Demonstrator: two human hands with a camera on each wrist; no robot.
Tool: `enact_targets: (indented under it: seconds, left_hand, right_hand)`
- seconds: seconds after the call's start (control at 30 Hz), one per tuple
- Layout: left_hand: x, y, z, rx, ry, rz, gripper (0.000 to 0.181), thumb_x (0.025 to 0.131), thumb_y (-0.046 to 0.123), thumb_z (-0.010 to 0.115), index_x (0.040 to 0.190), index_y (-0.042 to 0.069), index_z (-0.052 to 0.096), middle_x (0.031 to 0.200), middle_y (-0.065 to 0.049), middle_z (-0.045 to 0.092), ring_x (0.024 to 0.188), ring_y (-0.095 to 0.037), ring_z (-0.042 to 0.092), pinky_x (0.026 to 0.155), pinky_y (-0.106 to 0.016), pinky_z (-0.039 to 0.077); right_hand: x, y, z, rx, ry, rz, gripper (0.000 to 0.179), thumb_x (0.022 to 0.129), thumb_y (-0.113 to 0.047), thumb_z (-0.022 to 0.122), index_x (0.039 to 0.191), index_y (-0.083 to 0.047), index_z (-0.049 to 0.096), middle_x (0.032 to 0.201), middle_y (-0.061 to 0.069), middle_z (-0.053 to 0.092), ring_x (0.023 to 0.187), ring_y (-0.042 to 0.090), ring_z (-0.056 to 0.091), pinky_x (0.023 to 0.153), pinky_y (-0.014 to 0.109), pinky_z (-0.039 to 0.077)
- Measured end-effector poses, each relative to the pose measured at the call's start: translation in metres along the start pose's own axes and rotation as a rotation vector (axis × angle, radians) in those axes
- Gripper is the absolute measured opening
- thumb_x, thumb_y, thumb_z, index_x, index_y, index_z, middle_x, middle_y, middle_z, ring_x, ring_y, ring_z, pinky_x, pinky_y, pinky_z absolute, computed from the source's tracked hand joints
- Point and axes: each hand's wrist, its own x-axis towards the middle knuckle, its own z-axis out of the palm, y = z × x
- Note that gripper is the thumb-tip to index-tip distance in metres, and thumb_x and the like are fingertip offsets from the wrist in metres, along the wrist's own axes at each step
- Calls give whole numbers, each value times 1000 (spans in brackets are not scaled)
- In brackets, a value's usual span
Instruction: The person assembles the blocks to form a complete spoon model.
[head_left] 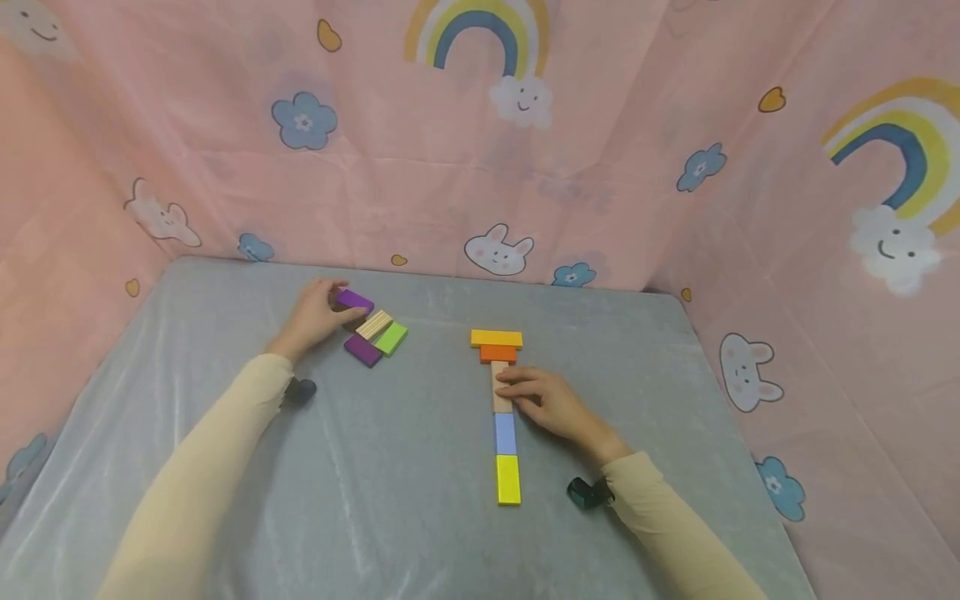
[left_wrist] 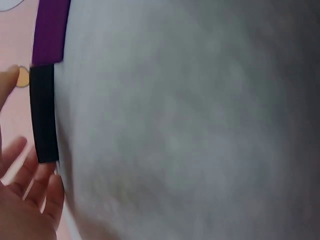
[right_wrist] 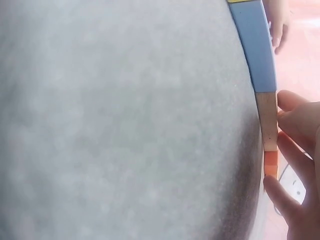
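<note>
My left hand (head_left: 315, 312) is at the far left of the table, its thumb and fingers spread around the near end of a purple block (head_left: 356, 300). In the left wrist view, its relaxed fingertips reach a dark block (left_wrist: 44, 115) that meets another purple block (left_wrist: 50, 32). My right hand (head_left: 555, 404) rests its extended fingers on a plain wooden block (head_left: 500, 400). That block stands in a column between an orange block (head_left: 498, 354) and a blue block (head_left: 505, 433). A yellow block (head_left: 507, 480) ends the column nearest me; an amber block (head_left: 497, 338) lies crosswise at the far end.
Beside my left hand lie a striped wooden block (head_left: 374, 325), a green block (head_left: 391, 339) and a purple block (head_left: 363, 350). Grey cloth (head_left: 405, 467) covers the table. A pink patterned curtain (head_left: 420, 192) rises behind it and along both sides.
</note>
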Motion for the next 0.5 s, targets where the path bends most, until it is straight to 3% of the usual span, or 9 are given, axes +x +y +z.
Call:
enact_targets:
  seconds: [0.2, 0.5]
  left_hand:
    - [1, 7, 3, 64, 10, -41, 79, 86, 42, 74, 144, -1, 42, 143, -25, 48, 133, -42, 43, 113, -57, 36]
    - [-2, 20, 4, 108, 44, -124, 78, 86, 42, 74, 142, -3, 44, 140, -25, 50, 131, -42, 45, 112, -56, 38]
  right_hand:
    - [0, 0, 0, -14, -1, 9, 29, 93, -6, 66, 118, -18, 74, 134, -4, 65, 132, 21, 57, 111, 45, 46]
    - [-1, 0, 1, -15, 11, 3, 29, 92, -7, 67, 118, -18, 74, 134, -4, 65, 132, 21, 57, 111, 45, 46]
